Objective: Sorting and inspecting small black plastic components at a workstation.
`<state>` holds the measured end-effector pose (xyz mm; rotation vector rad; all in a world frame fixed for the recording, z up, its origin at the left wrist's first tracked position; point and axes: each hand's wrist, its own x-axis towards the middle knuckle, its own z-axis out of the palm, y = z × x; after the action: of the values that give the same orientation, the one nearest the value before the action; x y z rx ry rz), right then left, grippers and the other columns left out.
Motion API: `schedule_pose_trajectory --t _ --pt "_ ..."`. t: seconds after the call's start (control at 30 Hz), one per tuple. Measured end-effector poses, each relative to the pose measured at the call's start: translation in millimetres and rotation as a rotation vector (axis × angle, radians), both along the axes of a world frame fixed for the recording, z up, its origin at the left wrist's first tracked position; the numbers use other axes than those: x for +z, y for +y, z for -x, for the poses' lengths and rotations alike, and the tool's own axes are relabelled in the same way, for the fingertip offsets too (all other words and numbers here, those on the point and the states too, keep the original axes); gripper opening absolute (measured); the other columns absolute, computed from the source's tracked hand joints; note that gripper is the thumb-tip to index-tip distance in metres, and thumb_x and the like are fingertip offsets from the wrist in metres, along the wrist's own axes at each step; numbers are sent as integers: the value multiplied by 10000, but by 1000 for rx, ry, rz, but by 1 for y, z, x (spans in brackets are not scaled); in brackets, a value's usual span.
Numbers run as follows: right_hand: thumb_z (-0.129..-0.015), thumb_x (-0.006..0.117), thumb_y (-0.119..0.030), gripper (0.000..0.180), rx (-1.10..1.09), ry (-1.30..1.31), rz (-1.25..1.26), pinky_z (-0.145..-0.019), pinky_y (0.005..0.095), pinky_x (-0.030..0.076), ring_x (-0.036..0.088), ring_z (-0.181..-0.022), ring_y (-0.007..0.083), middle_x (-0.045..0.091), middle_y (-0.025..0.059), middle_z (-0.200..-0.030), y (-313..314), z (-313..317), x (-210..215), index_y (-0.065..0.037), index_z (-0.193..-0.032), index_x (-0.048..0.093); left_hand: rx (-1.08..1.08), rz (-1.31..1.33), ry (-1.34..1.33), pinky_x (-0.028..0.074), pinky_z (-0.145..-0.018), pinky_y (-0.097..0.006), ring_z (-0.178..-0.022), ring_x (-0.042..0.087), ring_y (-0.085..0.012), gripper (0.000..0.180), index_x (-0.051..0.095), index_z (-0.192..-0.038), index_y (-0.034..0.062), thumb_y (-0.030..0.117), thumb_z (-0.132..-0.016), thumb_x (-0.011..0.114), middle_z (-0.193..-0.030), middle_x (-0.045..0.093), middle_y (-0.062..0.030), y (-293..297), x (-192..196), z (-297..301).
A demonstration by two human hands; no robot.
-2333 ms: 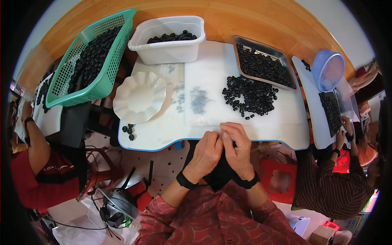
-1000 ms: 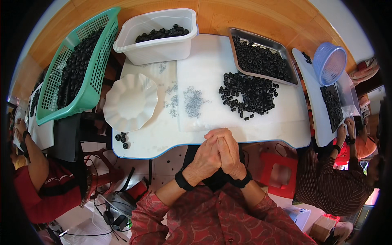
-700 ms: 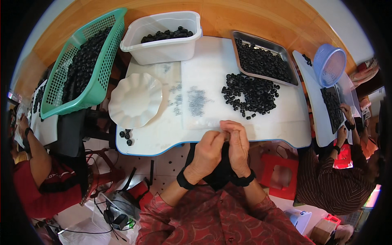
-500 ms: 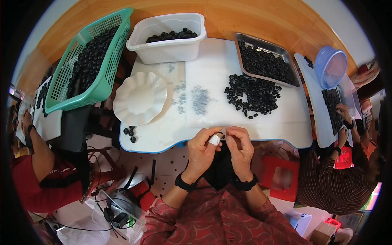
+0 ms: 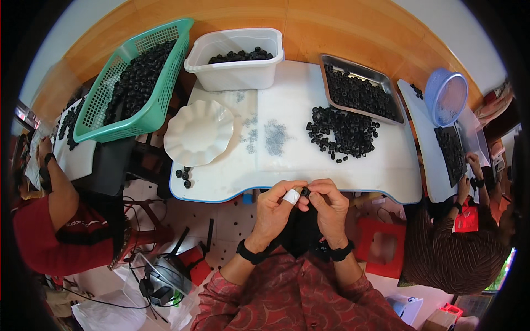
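In front of the table's near edge, my two hands meet fingertip to fingertip. Between them is a small round black part (image 5: 305, 192), with what looks like a hole in it. My left hand (image 5: 270, 214) pinches it from one side; a white wrap (image 5: 291, 196) covers one of its digits. On the other side, the thumb and fingers of my right hand (image 5: 330, 212) are closed on the part. A loose pile of similar black parts (image 5: 348, 132) lies beyond my right hand. Behind it, a metal tray (image 5: 353, 66) holds many more.
A cream scalloped plate (image 5: 199, 132) sits left on the white table (image 5: 287, 171), beside a few black pieces (image 5: 186, 176). Behind stand a white tub (image 5: 237, 77) and green basket (image 5: 152, 113), both holding black pieces. People work at both sides. A red stool (image 5: 395, 234) stands right.
The view has shifted a little, so the table sits slightly differently in it. My fingers have turned the small black part, and more of it shows between them.
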<state>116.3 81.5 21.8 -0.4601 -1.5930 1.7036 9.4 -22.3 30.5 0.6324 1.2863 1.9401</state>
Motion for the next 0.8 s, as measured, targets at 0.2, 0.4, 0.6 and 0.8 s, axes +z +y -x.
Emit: schedule_pose_trajectory --t 0.2,0.4,0.6,0.8 --pt "-915 651 -2 50 107 101 153 -858 257 478 591 -932 128 605 57 -1014 7 -6 -5 17 -954 674 -148 2 -27 552 -687 -240 -743 657 -115 229 640 -1172 -29 12 -998 497 -852 677 -76 -4 0 -1" --pt "-941 627 -22 41 45 -5 129 -752 235 486 589 -851 99 600 47 -1001 4 -3 1 13 -926 642 -166 25 -23 568 -641 -249 -729 650 -129 210 655 -1146 -28 55 -1000 529 -894 685 -95 2 5 3" --pt "-914 646 -2 20 -188 -164 -322 -699 260 484 593 -810 119 616 60 -940 15 -1 7 4 -909 627 -36 95 -110 565 -591 -273 -669 649 -148 204 654 -1106 -55 37 -959 546 -867 680 -107 34 28 61" --pt "-838 682 48 101 -304 -247 -553 -708 320 490 607 -805 261 626 116 -910 20 -6 -3 -20 -887 624 113 -33 -13 547 -665 -274 -701 649 -173 204 610 -1069 -77 60 -970 497 -861 676 -132 91 79 180"
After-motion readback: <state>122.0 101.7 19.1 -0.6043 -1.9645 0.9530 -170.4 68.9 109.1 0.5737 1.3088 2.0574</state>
